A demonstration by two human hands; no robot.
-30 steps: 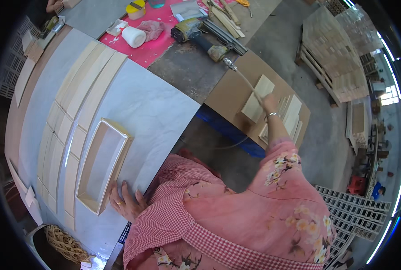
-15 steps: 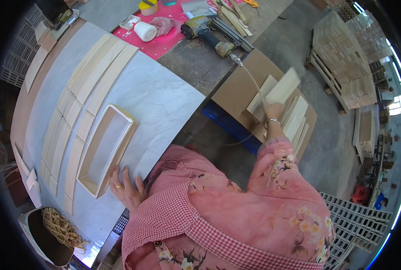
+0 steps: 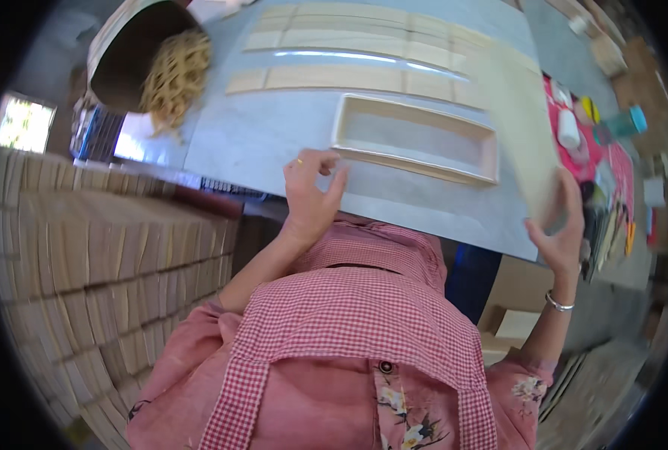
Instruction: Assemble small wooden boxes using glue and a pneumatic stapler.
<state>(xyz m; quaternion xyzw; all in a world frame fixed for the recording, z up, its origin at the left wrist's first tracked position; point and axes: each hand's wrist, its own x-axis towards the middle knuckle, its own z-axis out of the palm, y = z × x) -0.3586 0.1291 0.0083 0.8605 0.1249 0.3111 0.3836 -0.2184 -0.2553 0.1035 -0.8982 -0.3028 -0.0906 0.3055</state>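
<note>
A rectangular frame of thin pale wood [image 3: 413,166] lies on the grey-white tabletop in front of me. At its near left corner is my left hand [image 3: 311,187], fingers curled and thumb apart; nothing shows in its grasp, and whether the fingertips touch the frame I cannot tell. My right hand [image 3: 563,225] grips a thin pale wooden board [image 3: 520,127] by its near end, right of the frame. The board is raised, tilted and smeared by motion, and it covers the right ends of the wooden slats [image 3: 334,77] laid in rows beyond the frame.
A tipped container [image 3: 120,64] with many rubber bands [image 3: 176,75] stands at the table's left end. Stacked wood pieces [image 3: 116,247] fill the lower left. On the right are a white bottle [image 3: 568,129] and a teal-capped jar [image 3: 630,121]. Cardboard [image 3: 510,289] lies below the table's right side.
The view has swung from the right side to the table. My right hand has brought a board from the pile on the cardboard over the table. My left hand now sits at the frame's left corner.
</note>
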